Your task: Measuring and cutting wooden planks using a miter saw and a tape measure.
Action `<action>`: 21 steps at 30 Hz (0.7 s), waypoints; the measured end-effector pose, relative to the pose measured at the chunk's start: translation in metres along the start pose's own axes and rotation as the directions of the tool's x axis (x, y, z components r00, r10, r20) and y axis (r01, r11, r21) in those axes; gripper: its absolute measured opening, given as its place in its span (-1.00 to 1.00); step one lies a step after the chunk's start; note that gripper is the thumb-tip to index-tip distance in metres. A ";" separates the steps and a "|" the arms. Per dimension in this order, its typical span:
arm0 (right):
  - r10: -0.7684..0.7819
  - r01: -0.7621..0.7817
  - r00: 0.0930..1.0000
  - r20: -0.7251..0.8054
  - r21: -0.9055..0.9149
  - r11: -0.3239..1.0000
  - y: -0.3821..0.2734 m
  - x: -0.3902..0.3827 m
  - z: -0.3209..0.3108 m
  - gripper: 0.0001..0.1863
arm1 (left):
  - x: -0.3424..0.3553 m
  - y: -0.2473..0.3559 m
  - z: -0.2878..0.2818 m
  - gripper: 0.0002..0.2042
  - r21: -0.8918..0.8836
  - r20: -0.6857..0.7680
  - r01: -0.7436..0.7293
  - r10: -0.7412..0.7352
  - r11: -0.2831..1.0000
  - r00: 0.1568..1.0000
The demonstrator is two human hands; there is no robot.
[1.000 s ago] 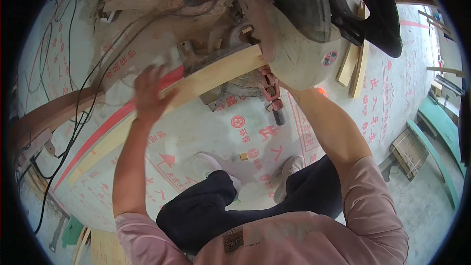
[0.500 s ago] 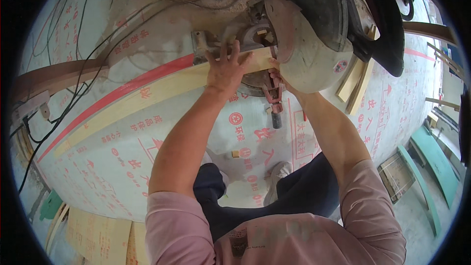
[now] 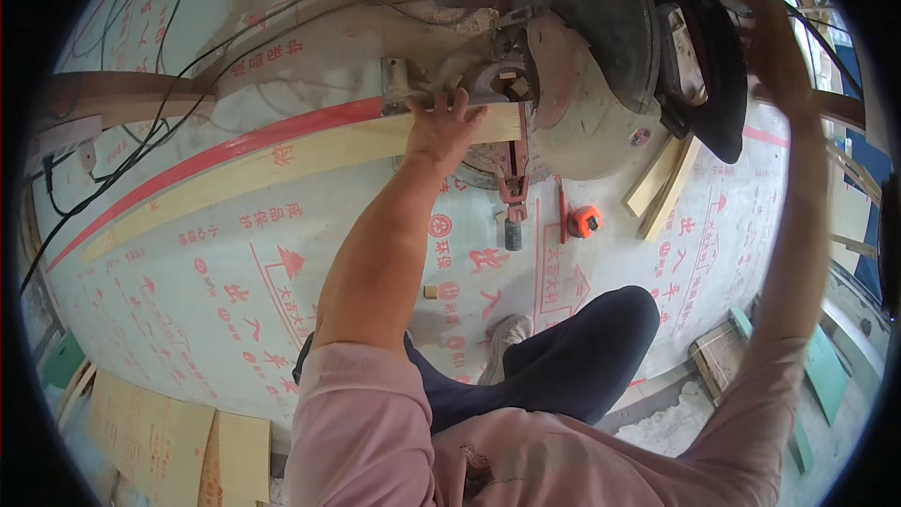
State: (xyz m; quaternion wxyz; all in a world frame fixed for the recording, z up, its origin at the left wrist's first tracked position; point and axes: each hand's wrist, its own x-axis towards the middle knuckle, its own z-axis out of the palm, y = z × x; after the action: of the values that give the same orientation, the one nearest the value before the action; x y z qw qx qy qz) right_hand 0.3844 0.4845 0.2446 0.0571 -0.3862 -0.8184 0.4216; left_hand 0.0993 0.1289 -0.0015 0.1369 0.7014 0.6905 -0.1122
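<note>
A long pale wooden strip (image 3: 328, 148) runs from the left to the bed of a miter saw (image 3: 596, 19). My left hand (image 3: 443, 131) lies on the strip near its right end, fingers spread and reaching over the saw's metal fence (image 3: 399, 80). The strip's cut end sits beside the pale blade guard (image 3: 587, 117). At the upper right, my right hand (image 3: 777, 47) is raised beside the saw's black loop handle (image 3: 727, 75). Motion smears its fingers, and whether they touch the handle cannot be made out.
An orange tape measure (image 3: 584, 222) and a red pencil (image 3: 563, 211) lie right of the saw's clamp handle (image 3: 513, 230). Two wood offcuts (image 3: 668, 190) rest farther right. Black cables (image 3: 155, 131) cross the left side. A small wood block (image 3: 431, 292) lies near my feet.
My right hand has left the strip's end and swung up and right to the saw handle. My left hand stays on the strip. The tape measure and pencil have come into sight.
</note>
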 end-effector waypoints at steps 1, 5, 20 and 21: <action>0.280 -0.356 0.925 0.259 0.323 0.877 -0.078 0.015 -0.001 -0.46 | 0.001 0.000 -0.003 -0.45 -0.023 0.049 0.007 -0.006 1.000 0.999; -0.110 0.348 0.931 0.349 -0.754 0.557 -0.063 0.061 0.040 -0.41 | 0.010 0.008 0.001 -0.41 -0.039 0.063 -0.005 0.007 0.999 0.998; 0.247 -0.254 0.834 -0.493 0.054 0.966 -0.075 -0.141 0.215 -0.73 | 0.010 0.000 0.014 -0.65 -0.055 -0.161 -0.030 0.021 0.998 0.987; 0.245 -0.248 0.821 -0.515 0.065 0.967 -0.074 -0.143 0.218 -0.73 | 0.009 0.000 0.013 -0.65 -0.059 -0.157 -0.030 0.020 0.998 0.987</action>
State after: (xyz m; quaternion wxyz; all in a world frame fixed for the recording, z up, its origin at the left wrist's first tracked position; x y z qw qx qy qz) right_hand 0.3491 0.2206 0.1927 0.2198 -0.5880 -0.7167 0.3039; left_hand 0.1003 0.1335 -0.0164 0.1052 0.7121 0.6933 -0.0340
